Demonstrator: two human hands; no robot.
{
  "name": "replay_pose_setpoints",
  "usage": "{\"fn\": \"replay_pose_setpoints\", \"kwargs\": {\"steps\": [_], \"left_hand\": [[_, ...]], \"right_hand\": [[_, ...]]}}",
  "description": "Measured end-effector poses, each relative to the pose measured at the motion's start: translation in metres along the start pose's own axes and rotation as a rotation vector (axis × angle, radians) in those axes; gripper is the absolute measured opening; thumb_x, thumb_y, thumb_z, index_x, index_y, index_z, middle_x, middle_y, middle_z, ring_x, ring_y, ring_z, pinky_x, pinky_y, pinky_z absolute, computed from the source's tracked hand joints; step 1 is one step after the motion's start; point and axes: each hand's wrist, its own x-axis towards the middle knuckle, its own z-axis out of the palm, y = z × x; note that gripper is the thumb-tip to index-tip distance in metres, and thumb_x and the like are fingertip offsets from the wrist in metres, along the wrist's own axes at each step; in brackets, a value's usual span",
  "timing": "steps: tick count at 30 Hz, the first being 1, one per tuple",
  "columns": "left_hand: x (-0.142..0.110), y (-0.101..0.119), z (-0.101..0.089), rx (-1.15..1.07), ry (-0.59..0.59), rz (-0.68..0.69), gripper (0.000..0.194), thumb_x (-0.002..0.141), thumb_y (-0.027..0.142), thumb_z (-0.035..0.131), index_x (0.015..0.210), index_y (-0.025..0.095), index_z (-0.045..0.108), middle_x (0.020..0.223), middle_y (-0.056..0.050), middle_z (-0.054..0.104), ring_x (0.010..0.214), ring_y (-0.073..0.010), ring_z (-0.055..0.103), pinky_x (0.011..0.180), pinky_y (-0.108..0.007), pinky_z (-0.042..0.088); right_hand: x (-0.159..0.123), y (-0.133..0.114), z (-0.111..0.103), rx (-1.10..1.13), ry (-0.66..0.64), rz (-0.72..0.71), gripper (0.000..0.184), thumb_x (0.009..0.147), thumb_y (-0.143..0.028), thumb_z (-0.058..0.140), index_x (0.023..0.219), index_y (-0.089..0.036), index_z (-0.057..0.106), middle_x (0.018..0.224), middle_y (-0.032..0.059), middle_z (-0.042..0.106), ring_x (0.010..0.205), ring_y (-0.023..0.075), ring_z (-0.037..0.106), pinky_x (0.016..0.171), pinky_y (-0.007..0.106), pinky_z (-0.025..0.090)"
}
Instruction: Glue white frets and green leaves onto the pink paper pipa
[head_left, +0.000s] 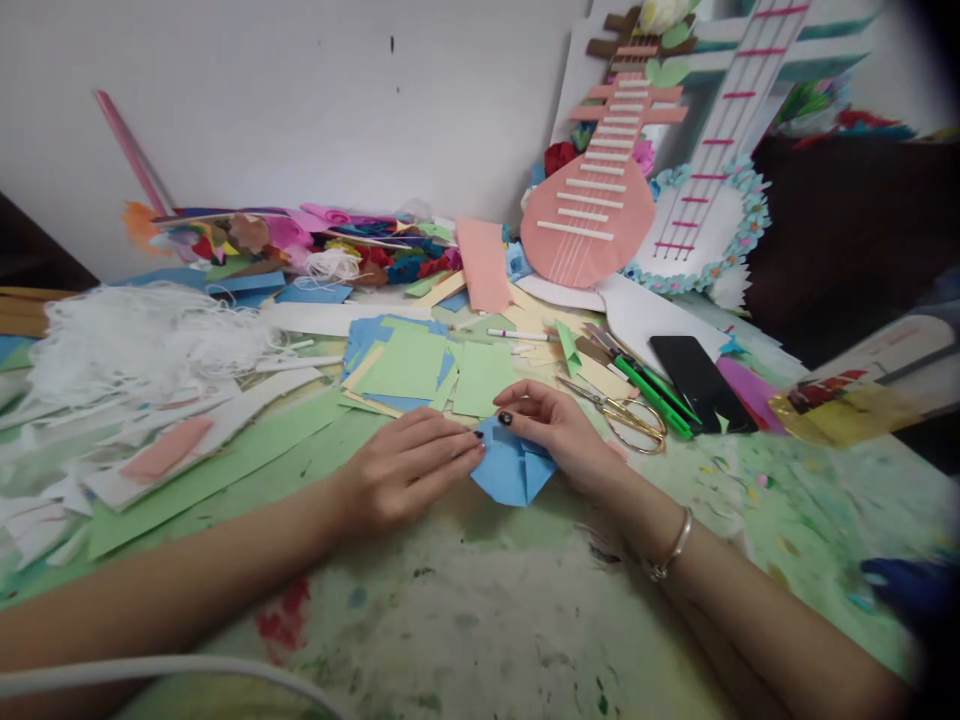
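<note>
A small piece of folded blue paper (pixel 501 472) with creases and flaps is held between my two hands, just above the stained tabletop. My right hand (pixel 551 430) pinches its upper right part, thumb on top with a dark-painted nail. At the paper's left edge, my left hand (pixel 409 465) has its fingers together and its fingertips closed on the edge; the underside of that grip is hidden. Just behind the hands lie green paper squares (pixel 409 365) over blue sheets (pixel 364 340). Gold-handled scissors (pixel 634 420) rest right of my right hand.
Green markers (pixel 652 395) and a black phone (pixel 701 380) lie at the right. White string (pixel 150 335) is heaped at the left beside a long green strip (pixel 225 475). A pink paper instrument (pixel 592 215) leans on the wall. A white cable (pixel 165 665) crosses the lower left.
</note>
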Motion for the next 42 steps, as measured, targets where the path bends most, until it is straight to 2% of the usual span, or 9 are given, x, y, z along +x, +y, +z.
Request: {"fn": "replay_pose_setpoints", "kwargs": {"steps": [7, 12, 15, 17, 21, 26, 30, 34, 42], "left_hand": [[-0.013, 0.0, -0.01, 0.063, -0.054, -0.155, 0.035, 0.088, 0.011, 0.047, 0.122, 0.019, 0.054, 0.116, -0.01, 0.064, 0.121, -0.0264, 0.049, 0.093, -0.042, 0.048], [-0.006, 0.004, -0.004, -0.324, 0.03, -0.273, 0.048, 0.084, 0.01, 0.051, 0.13, 0.02, 0.047, 0.12, -0.011, 0.061, 0.11, -0.021, 0.058, 0.091, -0.034, 0.051], [0.003, 0.003, -0.001, -0.703, 0.131, -0.633, 0.05, 0.084, 0.015, 0.05, 0.134, 0.017, 0.041, 0.12, -0.015, 0.061, 0.099, -0.0207, 0.064, 0.082, -0.034, 0.055], [0.008, 0.002, 0.001, -0.848, 0.13, -0.921, 0.039, 0.087, 0.022, 0.048, 0.125, 0.014, 0.05, 0.11, -0.014, 0.065, 0.086, -0.0188, 0.067, 0.07, -0.03, 0.057], [0.013, -0.002, 0.005, -0.965, -0.052, -1.188, 0.025, 0.086, 0.034, 0.051, 0.081, 0.013, 0.063, 0.054, 0.002, 0.058, 0.043, -0.0072, 0.053, 0.04, -0.016, 0.043], [0.012, -0.005, 0.004, -0.988, -0.06, -1.223, 0.028, 0.083, 0.035, 0.054, 0.065, 0.014, 0.055, 0.049, 0.006, 0.045, 0.04, -0.0047, 0.046, 0.037, -0.013, 0.035], [0.012, -0.005, 0.002, -1.048, -0.122, -1.23, 0.027, 0.081, 0.036, 0.055, 0.069, 0.013, 0.059, 0.052, 0.003, 0.05, 0.04, -0.0063, 0.049, 0.039, -0.016, 0.037], [0.013, -0.003, 0.003, -1.17, -0.172, -1.217, 0.026, 0.079, 0.036, 0.054, 0.072, 0.012, 0.062, 0.051, 0.003, 0.048, 0.041, -0.0075, 0.046, 0.039, -0.018, 0.034], [0.017, -0.003, 0.006, -1.019, -0.131, -1.087, 0.029, 0.08, 0.032, 0.049, 0.056, 0.014, 0.048, 0.053, 0.005, 0.036, 0.049, -0.0065, 0.032, 0.044, -0.018, 0.025]], "right_hand": [[-0.004, 0.001, -0.007, 0.081, 0.048, 0.129, 0.025, 0.071, -0.031, 0.069, 0.092, -0.017, 0.065, 0.062, -0.0026, 0.057, 0.049, 0.007, 0.048, 0.046, 0.019, 0.038], [-0.006, -0.003, -0.008, -0.131, 0.156, 0.099, 0.019, 0.065, -0.03, 0.072, 0.075, -0.015, 0.069, 0.06, 0.0017, 0.063, 0.049, 0.0105, 0.05, 0.045, 0.023, 0.039], [-0.006, -0.004, -0.007, -0.264, 0.228, 0.049, 0.014, 0.067, -0.03, 0.069, 0.067, -0.016, 0.066, 0.054, 0.0003, 0.059, 0.043, 0.0106, 0.047, 0.04, 0.024, 0.036], [-0.007, -0.002, -0.006, -0.324, 0.251, 0.052, 0.014, 0.071, -0.031, 0.065, 0.066, -0.017, 0.063, 0.05, -0.0015, 0.056, 0.038, 0.01, 0.046, 0.037, 0.023, 0.033], [-0.01, 0.002, 0.001, -0.458, 0.237, 0.032, 0.018, 0.08, -0.033, 0.057, 0.069, -0.02, 0.054, 0.047, -0.0041, 0.05, 0.036, 0.0087, 0.042, 0.037, 0.021, 0.028], [-0.014, 0.0, 0.007, -0.405, 0.118, 0.002, 0.021, 0.083, -0.036, 0.054, 0.071, -0.02, 0.046, 0.045, -0.008, 0.037, 0.038, 0.007, 0.032, 0.038, 0.02, 0.019], [-0.014, -0.002, 0.009, -0.304, 0.016, 0.03, 0.021, 0.086, -0.039, 0.048, 0.076, -0.02, 0.049, 0.052, -0.0059, 0.042, 0.043, 0.0083, 0.039, 0.04, 0.02, 0.027], [-0.014, -0.004, 0.012, -0.399, 0.034, -0.063, 0.022, 0.084, -0.032, 0.049, 0.068, -0.018, 0.052, 0.055, -0.0039, 0.04, 0.049, 0.0086, 0.035, 0.044, 0.021, 0.027], [-0.015, -0.004, 0.016, -0.41, 0.013, -0.078, 0.019, 0.081, -0.03, 0.05, 0.067, -0.018, 0.056, 0.057, -0.0023, 0.044, 0.053, 0.0101, 0.038, 0.046, 0.021, 0.028]]}}
